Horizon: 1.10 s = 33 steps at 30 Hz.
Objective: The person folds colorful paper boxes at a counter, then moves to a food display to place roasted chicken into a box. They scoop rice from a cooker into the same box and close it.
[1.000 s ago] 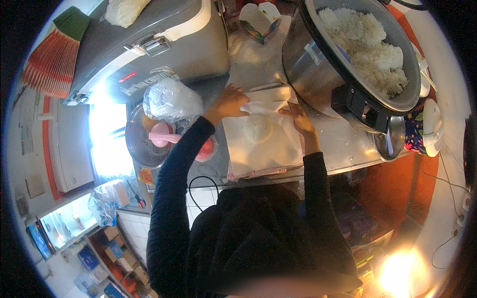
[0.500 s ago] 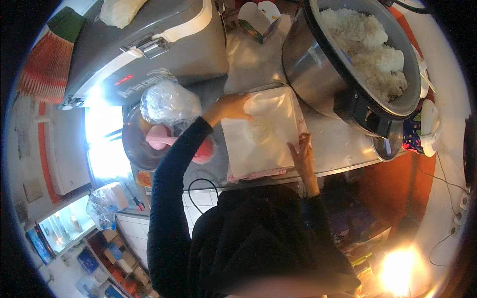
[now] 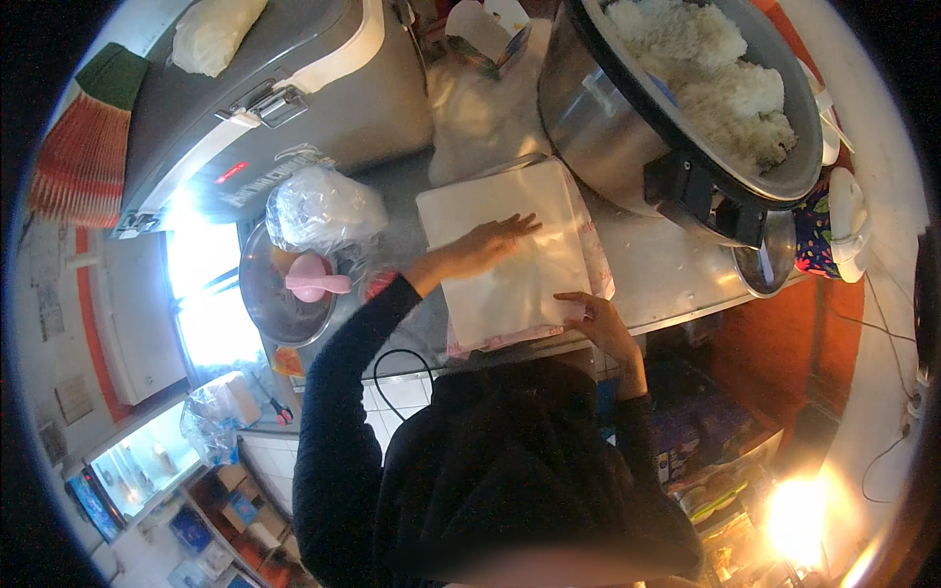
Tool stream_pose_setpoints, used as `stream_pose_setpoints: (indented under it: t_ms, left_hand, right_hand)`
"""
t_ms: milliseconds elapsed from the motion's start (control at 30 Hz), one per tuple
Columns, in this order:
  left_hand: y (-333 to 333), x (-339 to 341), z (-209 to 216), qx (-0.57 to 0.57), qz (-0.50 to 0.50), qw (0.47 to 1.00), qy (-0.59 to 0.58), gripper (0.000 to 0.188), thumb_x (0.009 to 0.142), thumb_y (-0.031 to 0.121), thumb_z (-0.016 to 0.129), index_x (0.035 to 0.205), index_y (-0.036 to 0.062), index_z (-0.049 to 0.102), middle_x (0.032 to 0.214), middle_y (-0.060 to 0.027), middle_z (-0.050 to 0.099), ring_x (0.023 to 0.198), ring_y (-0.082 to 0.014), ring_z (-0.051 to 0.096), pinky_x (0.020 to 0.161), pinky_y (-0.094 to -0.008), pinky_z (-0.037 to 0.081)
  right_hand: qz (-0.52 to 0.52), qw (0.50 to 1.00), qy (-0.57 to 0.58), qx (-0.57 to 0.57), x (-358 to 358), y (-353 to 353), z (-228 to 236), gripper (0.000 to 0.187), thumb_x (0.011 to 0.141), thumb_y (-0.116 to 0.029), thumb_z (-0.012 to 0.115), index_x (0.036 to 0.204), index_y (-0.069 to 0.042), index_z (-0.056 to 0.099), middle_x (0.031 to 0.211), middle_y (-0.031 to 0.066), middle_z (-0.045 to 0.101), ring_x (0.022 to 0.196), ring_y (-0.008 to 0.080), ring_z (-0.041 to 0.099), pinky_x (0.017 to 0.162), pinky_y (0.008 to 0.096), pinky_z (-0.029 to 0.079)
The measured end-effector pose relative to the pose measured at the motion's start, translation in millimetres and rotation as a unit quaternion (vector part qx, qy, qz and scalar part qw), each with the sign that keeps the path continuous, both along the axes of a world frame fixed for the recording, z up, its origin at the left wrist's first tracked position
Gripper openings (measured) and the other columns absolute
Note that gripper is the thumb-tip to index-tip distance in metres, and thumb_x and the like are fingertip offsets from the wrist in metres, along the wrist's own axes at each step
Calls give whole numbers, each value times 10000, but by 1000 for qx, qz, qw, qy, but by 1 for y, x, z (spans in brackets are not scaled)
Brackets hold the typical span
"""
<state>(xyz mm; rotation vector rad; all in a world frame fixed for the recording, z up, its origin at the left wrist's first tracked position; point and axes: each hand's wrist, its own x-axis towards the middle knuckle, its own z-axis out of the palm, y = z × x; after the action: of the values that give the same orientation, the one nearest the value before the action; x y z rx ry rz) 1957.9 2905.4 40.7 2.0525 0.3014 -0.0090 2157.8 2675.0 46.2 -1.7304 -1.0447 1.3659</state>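
Note:
A stack of square whitish paper sheets (image 3: 524, 284) lies before me on a metal counter, with pink-printed paper (image 3: 598, 255) showing along its right and lower edges. My left hand (image 3: 482, 247) rests flat across the middle of the top sheet, fingers stretched toward the right. At the stack's lower right edge is my right hand (image 3: 594, 321), its thumb and fingers closed on the sheet's edge. Just left of the stack, a steel bowl (image 3: 257, 312) holds a pink scoop (image 3: 312, 278). A bundled clear plastic bag (image 3: 325, 211) leans over the bowl's far side.
A large open cooker (image 3: 598, 118) full of white rice (image 3: 720, 83) stands at the far right. Behind the bowl sits a big grey cooler box (image 3: 294, 108) with a latch. A folded paper box (image 3: 490, 34) stands at the back. The counter's front edge (image 3: 676, 318) runs close to me.
My left hand has moved from the stack's far left edge onto its middle. My right hand has shifted down to the lower right edge. The whole view has shifted slightly.

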Motion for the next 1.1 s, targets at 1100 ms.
stream_pose_setpoints:
  t_ms: [1100]
  left_hand:
    - [-60, -46, 2, 338, 335, 866, 155, 277, 772, 220, 675, 1022, 138, 586, 978, -9, 600, 963, -205, 569, 832, -394, 402]
  right_hand:
    - [141, 944, -245, 173, -9, 121, -44, 356, 738, -41, 710, 1071, -36, 586, 1104, 142, 549, 1071, 315, 541, 896, 426, 466]
